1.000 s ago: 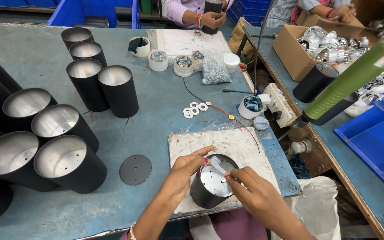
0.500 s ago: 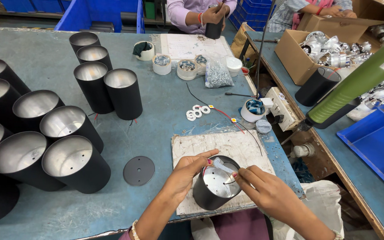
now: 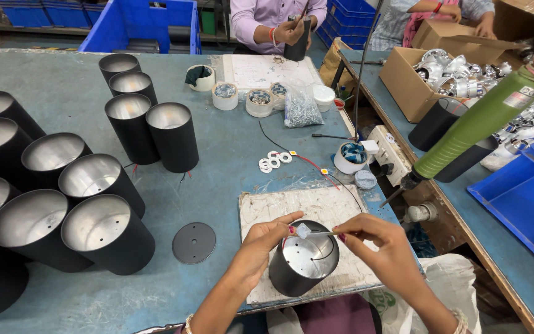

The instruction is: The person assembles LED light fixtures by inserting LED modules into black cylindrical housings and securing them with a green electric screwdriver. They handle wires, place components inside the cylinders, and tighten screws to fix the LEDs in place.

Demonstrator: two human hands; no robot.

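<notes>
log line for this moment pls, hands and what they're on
left hand: on rim of black cylinder | right hand: pinching small white piece over its opening | cylinder: on white board | black disc: lying on table

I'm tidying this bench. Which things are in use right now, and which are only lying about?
In use:
left hand
right hand
small white piece pinched between both hands
black can under them
white work board

Lying about:
black round disc
white rings
bag of screws
tape rolls
green power screwdriver
</notes>
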